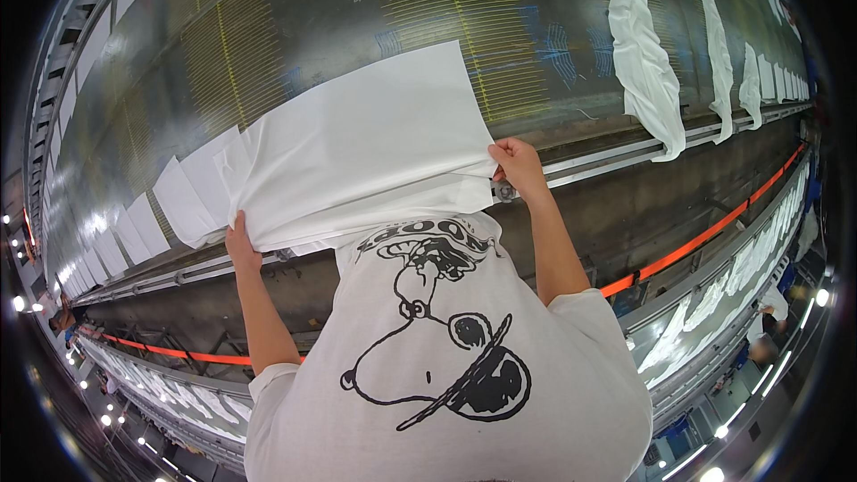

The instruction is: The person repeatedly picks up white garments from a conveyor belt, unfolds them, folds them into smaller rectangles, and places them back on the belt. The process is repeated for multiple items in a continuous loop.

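A white fabric panel lies partly on a long dark table marked with yellow and blue lines. Its far part is flat, while the near part is folded and wrinkled against the wearer's shirt. My left hand grips the panel's near left corner, thumb on top. At the right edge, my right hand pinches the cloth between thumb and fingers. Under the near edge, more layers of white cloth show beside a metal rail.
Crumpled white cloth strips hang over the table edge at right; flat white pieces line it at left. A metal rail runs along the edge. Behind are an orange band and another cloth-laden table. A person is at far right.
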Motion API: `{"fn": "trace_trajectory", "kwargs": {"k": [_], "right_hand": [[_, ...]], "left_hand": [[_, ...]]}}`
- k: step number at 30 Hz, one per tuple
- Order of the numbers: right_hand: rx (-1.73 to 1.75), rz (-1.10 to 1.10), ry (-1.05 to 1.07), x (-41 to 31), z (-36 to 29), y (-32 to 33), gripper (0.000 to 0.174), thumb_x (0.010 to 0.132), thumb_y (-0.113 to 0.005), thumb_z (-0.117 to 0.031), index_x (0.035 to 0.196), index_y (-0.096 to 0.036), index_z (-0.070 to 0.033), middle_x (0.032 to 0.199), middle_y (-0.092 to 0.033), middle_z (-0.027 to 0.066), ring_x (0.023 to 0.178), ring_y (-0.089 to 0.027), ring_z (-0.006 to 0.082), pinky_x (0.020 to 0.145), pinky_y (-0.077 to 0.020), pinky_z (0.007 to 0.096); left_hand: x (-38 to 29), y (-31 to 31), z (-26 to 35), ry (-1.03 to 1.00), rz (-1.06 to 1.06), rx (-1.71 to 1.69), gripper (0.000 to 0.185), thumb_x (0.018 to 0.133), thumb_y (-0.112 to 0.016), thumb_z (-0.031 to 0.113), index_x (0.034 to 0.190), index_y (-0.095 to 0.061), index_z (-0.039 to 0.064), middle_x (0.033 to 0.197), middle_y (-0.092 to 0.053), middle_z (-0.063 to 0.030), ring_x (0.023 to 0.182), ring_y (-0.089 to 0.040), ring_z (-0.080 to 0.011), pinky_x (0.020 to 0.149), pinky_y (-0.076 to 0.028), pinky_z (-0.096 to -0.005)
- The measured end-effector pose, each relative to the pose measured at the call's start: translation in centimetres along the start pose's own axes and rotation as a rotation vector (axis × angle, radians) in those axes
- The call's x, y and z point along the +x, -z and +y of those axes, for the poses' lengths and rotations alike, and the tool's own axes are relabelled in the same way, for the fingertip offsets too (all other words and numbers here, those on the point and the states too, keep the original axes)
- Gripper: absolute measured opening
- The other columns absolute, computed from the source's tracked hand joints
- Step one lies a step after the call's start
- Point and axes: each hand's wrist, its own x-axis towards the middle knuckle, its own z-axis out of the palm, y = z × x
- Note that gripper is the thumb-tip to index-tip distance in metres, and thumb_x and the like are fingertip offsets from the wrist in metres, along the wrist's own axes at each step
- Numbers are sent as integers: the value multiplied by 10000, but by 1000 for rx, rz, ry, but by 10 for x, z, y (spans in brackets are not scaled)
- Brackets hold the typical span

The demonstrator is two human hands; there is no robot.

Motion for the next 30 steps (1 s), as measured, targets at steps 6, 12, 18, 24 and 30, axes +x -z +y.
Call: {"fn": "trace_trajectory", "kwargs": {"k": [6, 12, 18, 24, 30], "right_hand": [[-1, -5, -26, 1, 0, 1, 223, 960, -679, -159, 1019, -673, 56, 797, -696, 73, 592, -644, 119, 508, -534, 262], [-23, 3, -45, 0, -3, -1, 223, 954, -686, -153, 1016, -675, 61, 787, -694, 74, 572, -640, 118, 496, -533, 263], [-69, 12, -69, -1, -7, -2, 229, 950, -689, -151, 1024, -676, 66, 798, -701, 86, 570, -644, 124, 490, -537, 266], [-102, 24, -90, -1, -10, -4, 234, 956, -685, -162, 1020, -669, 62, 789, -692, 82, 562, -640, 124, 493, -532, 263], [-106, 17, -108, 0, -13, -6, 241, 950, -682, -166, 1012, -664, 67, 780, -700, 106, 565, -664, 146, 494, -523, 267]], "left_hand": [[0, 2, -4, -6, -29, -49, 462, 970, -695, 232, 1331, -546, -14, 1248, -658, -138, 1099, -670, -252, 911, -576, -388], [4, 3, -8, -1, -20, -40, 454, 968, -700, 225, 1321, -552, -19, 1238, -664, -137, 1097, -674, -248, 910, -579, -381], [7, 2, -9, 7, 19, 3, 461, 961, -709, 239, 1308, -558, -24, 1231, -666, -142, 1095, -674, -247, 911, -579, -385], [21, 6, -18, 13, 38, 84, 519, 950, -713, 272, 1337, -549, -33, 1260, -652, -161, 1114, -663, -271, 947, -556, -385], [6, -29, -4, -477, 390, 1012, 555, 943, -722, 288, 1328, -547, -73, 1268, -639, -225, 1175, -615, -362, 1032, -476, -428]]}}
